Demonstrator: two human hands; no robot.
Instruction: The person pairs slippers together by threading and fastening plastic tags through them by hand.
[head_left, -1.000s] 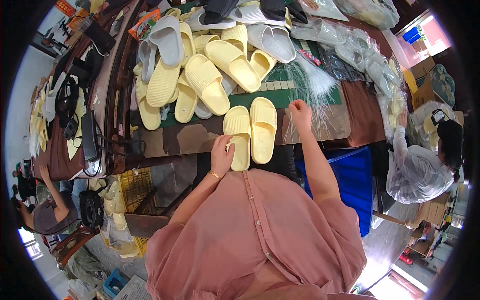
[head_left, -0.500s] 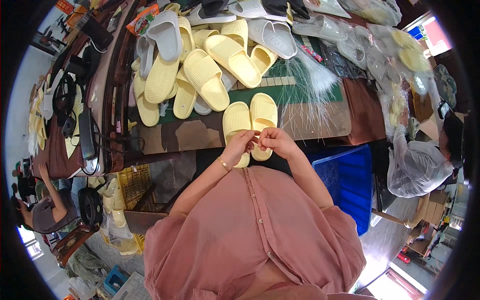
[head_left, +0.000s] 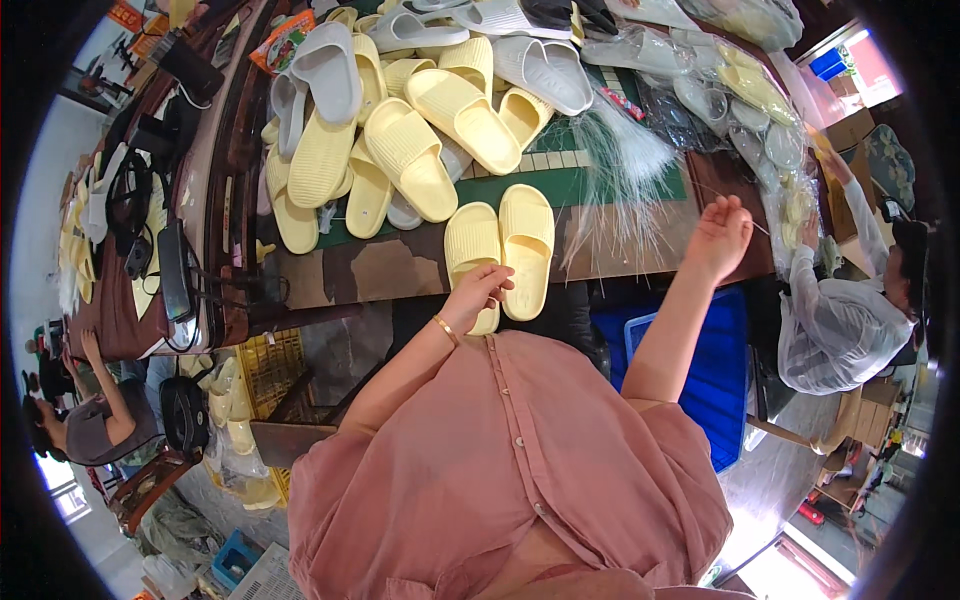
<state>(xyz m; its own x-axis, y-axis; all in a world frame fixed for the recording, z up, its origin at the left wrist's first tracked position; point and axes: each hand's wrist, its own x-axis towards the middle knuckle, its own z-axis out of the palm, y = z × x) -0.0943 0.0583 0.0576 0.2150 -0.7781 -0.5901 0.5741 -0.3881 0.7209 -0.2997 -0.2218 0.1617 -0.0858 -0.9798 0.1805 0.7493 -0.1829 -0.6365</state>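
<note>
Slippers (head_left: 525,255), pale yellow, one pair, side by side at the near edge of the brown table (head_left: 320,280), toe ends away from the body.

Left forearm (head_left: 400,370) slanting inward, with a thin bracelet (head_left: 446,328) at the wrist. Left hand (head_left: 478,297) over the lower part of the left slipper (head_left: 471,235), hiding some of it; fingers loosely curled, tips toward the right slipper (head_left: 527,225). Cannot tell about contact there, nor about a grip on anything small.

Right forearm (head_left: 665,345) raised and spread outward, in front of the blue bin (head_left: 712,390) in this view. Right hand (head_left: 718,240) well apart from the pair, fingers bent inward; beside them a thin pale line (head_left: 762,231), cannot tell whether pinched.

Behind the pair, on the table, a green mat (head_left: 484,190) and a loose heap of yellow and grey slippers (head_left: 405,155); to the right, a fan of white strands (head_left: 630,155), then clear plastic bags (head_left: 775,150) with slippers inside. Below the table at left, a yellow crate (head_left: 285,365) and a black bag (head_left: 186,415). At the far left, one co-worker in a dark top (head_left: 105,432); at the far right, another in a whitish top (head_left: 840,340), near cardboard boxes (head_left: 868,425).
</note>
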